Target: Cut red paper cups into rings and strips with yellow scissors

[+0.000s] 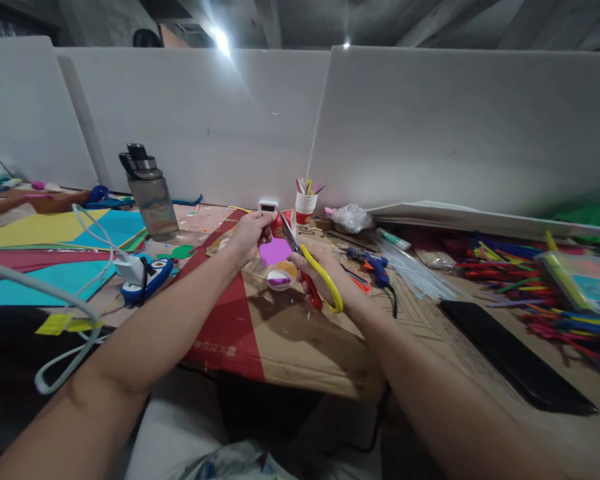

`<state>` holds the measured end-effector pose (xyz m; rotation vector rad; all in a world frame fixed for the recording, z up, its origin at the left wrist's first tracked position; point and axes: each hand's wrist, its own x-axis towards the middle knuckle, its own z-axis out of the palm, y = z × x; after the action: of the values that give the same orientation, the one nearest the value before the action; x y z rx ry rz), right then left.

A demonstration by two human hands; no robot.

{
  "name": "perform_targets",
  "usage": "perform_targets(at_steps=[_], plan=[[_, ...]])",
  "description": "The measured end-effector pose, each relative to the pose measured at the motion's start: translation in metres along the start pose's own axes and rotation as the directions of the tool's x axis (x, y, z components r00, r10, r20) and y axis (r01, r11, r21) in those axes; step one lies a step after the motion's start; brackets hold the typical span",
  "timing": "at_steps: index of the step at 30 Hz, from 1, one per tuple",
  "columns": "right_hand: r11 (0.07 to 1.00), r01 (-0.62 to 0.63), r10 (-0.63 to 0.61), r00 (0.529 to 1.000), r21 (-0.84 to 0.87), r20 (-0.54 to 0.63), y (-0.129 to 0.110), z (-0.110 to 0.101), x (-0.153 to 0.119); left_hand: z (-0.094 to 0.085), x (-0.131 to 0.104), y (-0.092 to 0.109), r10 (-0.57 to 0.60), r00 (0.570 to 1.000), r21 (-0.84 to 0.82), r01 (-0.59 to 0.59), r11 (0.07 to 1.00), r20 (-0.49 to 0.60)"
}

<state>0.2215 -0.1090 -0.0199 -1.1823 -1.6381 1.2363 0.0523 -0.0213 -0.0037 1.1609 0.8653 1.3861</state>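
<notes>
My right hand (325, 270) is closed round the red and yellow handles of the scissors (321, 277), whose blades point up and to the left. To their left, my left hand (253, 233) is pinched near the blade tips; what its fingers hold is too small to make out. A red piece (281, 225) shows behind the blades, beside my left fingers. Below the hands, a purple sheet (275, 252) lies on the cardboard-covered table (300, 347). Just in front of that sheet is a small round white container (279, 280) with purple in it.
A water bottle (153, 197), coloured sheets (45, 270) and a blue power strip (147, 280) are on the left. Behind stands a cup of pens (306, 203). To the right are a blue glue gun (375, 265), a black case (515, 353) and pipe cleaners (510, 267).
</notes>
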Motion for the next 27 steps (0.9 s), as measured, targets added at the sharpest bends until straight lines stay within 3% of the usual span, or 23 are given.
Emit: perform_targets(at_steps=[11, 27], plan=[[0.997, -0.030, 0.031, 0.999, 0.071, -0.009, 0.000, 0.005, 0.000, 0.007, -0.001, -0.001, 0.044, 0.987, -0.067, -0.055, 0.996, -0.156], [0.998, -0.062, 0.062, 0.996, 0.002, -0.061, 0.013, 0.007, 0.007, 0.012, -0.005, 0.005, -0.115, 0.980, -0.174, 0.086, 0.981, -0.164]])
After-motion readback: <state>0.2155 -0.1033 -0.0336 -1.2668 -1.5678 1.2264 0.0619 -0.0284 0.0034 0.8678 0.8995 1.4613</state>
